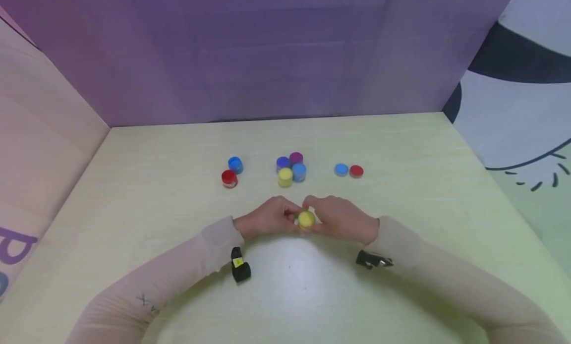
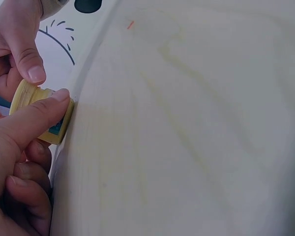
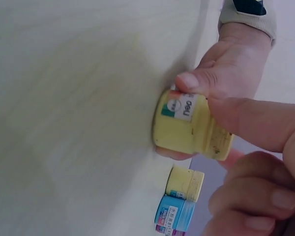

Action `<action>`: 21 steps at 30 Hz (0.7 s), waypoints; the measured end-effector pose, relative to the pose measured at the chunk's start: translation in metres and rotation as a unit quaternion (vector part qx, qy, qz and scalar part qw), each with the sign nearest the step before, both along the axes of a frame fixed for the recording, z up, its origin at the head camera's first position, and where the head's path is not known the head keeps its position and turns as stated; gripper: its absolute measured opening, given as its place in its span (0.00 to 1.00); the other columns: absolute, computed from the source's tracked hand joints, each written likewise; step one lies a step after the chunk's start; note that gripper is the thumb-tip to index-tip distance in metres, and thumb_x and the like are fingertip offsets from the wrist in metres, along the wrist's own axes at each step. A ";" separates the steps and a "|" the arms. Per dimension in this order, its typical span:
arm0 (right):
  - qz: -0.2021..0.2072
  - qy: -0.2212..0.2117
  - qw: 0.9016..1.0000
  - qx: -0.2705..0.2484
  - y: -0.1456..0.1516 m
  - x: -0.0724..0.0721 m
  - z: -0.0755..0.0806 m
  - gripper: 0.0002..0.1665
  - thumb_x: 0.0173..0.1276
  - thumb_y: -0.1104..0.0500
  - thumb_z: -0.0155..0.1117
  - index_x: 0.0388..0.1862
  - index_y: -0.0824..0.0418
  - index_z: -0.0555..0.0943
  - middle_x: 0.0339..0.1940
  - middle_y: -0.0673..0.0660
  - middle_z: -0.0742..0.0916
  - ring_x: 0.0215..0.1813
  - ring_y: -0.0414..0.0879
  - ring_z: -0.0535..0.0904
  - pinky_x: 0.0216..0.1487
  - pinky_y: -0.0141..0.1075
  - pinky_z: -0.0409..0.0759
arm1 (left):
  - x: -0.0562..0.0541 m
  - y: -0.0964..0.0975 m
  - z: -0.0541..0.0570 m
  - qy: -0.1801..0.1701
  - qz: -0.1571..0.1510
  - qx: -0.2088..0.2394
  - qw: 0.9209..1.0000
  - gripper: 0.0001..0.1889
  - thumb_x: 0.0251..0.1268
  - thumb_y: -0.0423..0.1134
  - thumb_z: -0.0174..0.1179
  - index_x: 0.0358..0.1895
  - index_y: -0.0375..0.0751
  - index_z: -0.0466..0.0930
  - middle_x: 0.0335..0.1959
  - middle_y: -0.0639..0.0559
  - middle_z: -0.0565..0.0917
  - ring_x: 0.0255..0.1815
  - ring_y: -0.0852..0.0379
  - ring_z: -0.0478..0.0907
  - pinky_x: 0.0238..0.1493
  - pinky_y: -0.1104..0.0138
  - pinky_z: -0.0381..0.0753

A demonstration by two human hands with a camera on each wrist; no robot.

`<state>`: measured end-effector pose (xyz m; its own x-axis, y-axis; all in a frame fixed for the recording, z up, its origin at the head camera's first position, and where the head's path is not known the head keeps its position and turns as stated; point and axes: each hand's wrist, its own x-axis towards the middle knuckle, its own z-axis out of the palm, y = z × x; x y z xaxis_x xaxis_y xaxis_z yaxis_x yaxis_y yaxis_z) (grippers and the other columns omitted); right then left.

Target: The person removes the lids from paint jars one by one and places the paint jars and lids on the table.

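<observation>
Both hands are on one small yellow paint jar (image 1: 306,219), low over the middle of the table. My left hand (image 1: 272,216) grips the jar's body, its thumb across the side in the left wrist view. From the other side, my right hand (image 1: 341,217) pinches the yellow lid (image 3: 219,140), which sits on the jar. The right wrist view shows the jar tipped sideways in that picture, with a white, green and orange label (image 3: 179,105) on its body. Fingers hide part of the lid.
Beyond the hands, a yellow jar (image 1: 285,178), light blue jar (image 1: 299,172), dark blue jar (image 1: 282,163) and purple jar (image 1: 296,158) stand grouped. Further left are a blue jar (image 1: 235,165) and red jar (image 1: 229,179). A blue lid (image 1: 341,170) and red lid (image 1: 356,171) lie right.
</observation>
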<state>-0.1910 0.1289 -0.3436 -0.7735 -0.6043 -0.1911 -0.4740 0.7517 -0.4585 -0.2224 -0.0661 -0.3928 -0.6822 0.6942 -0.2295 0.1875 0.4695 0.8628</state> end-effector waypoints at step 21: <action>-0.055 0.032 0.998 0.025 -0.006 0.009 -0.004 0.26 0.58 0.42 0.68 0.38 0.60 0.70 0.14 0.49 0.71 0.16 0.39 0.65 0.17 0.28 0.59 | 0.001 0.000 -0.001 -0.005 0.006 -0.003 1.000 0.18 0.54 0.37 0.69 0.51 0.48 0.83 0.14 0.54 0.71 0.19 0.60 0.66 0.27 0.72 0.65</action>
<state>-0.1823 0.1231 -0.3481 -0.8459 -0.5067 -0.1665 -0.4151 0.8215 -0.3909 -0.2211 -0.0656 -0.3936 -0.6886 0.6839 -0.2409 0.1723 0.4771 0.8618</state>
